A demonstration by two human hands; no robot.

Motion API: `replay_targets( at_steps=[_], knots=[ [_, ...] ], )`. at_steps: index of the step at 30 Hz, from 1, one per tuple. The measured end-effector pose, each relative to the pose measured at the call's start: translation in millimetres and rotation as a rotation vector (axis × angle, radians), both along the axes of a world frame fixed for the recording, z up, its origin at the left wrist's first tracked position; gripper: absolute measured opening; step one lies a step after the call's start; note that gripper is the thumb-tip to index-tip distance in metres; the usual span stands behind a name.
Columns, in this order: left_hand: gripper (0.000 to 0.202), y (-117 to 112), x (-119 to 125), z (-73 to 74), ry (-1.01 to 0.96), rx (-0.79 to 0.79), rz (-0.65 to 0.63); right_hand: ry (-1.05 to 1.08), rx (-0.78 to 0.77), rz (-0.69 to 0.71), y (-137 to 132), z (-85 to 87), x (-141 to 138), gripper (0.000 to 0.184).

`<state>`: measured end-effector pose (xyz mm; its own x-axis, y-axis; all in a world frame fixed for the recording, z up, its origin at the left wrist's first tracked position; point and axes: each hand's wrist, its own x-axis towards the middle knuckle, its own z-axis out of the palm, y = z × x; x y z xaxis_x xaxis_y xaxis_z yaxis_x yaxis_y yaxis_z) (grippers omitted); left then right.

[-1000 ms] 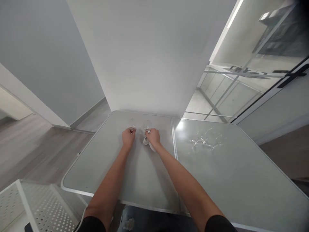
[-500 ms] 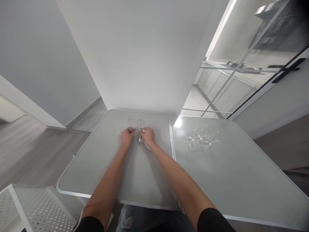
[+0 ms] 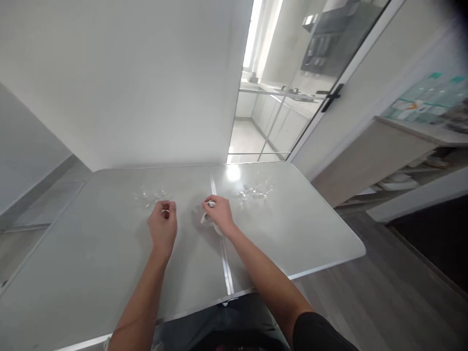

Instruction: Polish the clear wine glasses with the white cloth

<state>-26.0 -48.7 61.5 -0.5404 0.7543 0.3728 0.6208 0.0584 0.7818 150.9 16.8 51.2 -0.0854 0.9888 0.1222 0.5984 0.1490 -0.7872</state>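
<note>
On the left part of the grey table my left hand (image 3: 163,226) is raised slightly, its thumb and fingers curled into a pinch. Whether something small and clear is in that pinch cannot be made out. Just beyond its fingertips lie a few small transparent pieces (image 3: 148,197), shiny like glass. My right hand (image 3: 219,213), near the table's middle seam, grips a crumpled white cloth (image 3: 206,219), part of which hangs below the fingers. Several more transparent, glass-like pieces (image 3: 256,191) lie in a cluster beyond and right of my right hand.
The table (image 3: 98,253) has a metal seam (image 3: 225,265) and stands against a white wall (image 3: 157,97). Back right is a glazed door (image 3: 278,112) with a black handle (image 3: 332,97). At the right, a shelf (image 3: 413,131) carries clear bottles (image 3: 420,100).
My view has swung right. My hands, formerly close together at the clear pieces on the left, are now apart; the right hand has moved away rightward with the cloth.
</note>
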Motion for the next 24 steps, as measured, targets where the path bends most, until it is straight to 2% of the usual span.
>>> replay_targets(
  at_steps=[2, 4, 7, 9, 10, 12, 14, 18, 24],
  knots=[
    [0.023, 9.7, 44.3, 5.3, -0.054, -0.043, -0.201, 0.028, 0.018, -0.13, -4.5, -1.0, 60.2, 0.022],
    [0.021, 28.2, 87.2, 2.8, -0.077, -0.103, -0.364, -0.01, -0.023, -0.257, -5.0, -4.7, 116.5, 0.024],
    [0.016, 64.3, 141.7, -14.7, -0.075, -0.187, -0.512, -0.084, -0.102, -0.493, 4.1, -14.1, 182.8, 0.026],
    [0.018, 87.3, 169.6, -29.9, -0.068, -0.246, -0.542, -0.112, -0.113, -0.627, 15.9, -19.4, 212.1, 0.031],
    [0.025, 97.3, 181.0, -36.8, -0.053, -0.269, -0.565, -0.117, -0.12, -0.655, 22.9, -21.0, 222.3, 0.036],
    [0.042, 113.5, 198.9, -47.6, -0.036, -0.291, -0.588, -0.102, -0.146, -0.639, 37.5, -22.1, 234.6, 0.048],
    [0.047, 124.8, 211.0, -53.7, -0.015, -0.278, -0.589, -0.069, -0.161, -0.576, 50.9, -21.8, 237.8, 0.055],
    [0.033, 136.6, 222.1, -56.5, 0.024, -0.253, -0.587, -0.013, -0.134, -0.512, 69.6, -23.2, 230.9, 0.049],
    [0.018, 140.4, 227.9, -51.8, -0.088, -0.223, -0.573, -0.02, -0.132, -0.557, 79.4, -28.1, 224.3, 0.039]
  ],
)
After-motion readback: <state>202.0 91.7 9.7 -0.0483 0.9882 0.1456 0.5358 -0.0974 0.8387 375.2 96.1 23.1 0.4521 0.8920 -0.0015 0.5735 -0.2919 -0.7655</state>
